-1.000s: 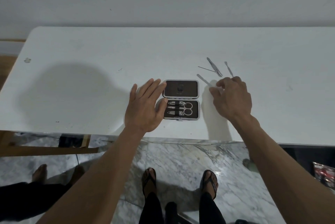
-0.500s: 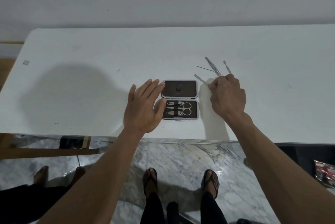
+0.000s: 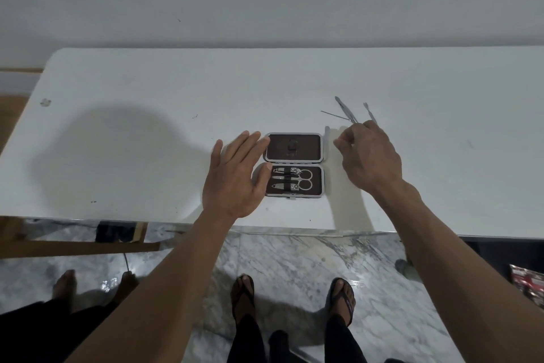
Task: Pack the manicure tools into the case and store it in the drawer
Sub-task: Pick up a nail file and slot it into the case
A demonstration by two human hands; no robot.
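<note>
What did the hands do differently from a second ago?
The right hand shifted a little toward the loose thin metal tools, fingers spreading; whether it holds one is unclear. The left hand stayed flat beside the open brown case.

Shiny metal tools, seemingly matt-lined case

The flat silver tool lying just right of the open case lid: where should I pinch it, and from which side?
Pinch the flat tool at its far end, which pokes out beyond the case corner. It lies flat on the table close beside the lid, so come from the right with the right hand, probably sliding it away from the case before lifting by its thin edges.
</note>
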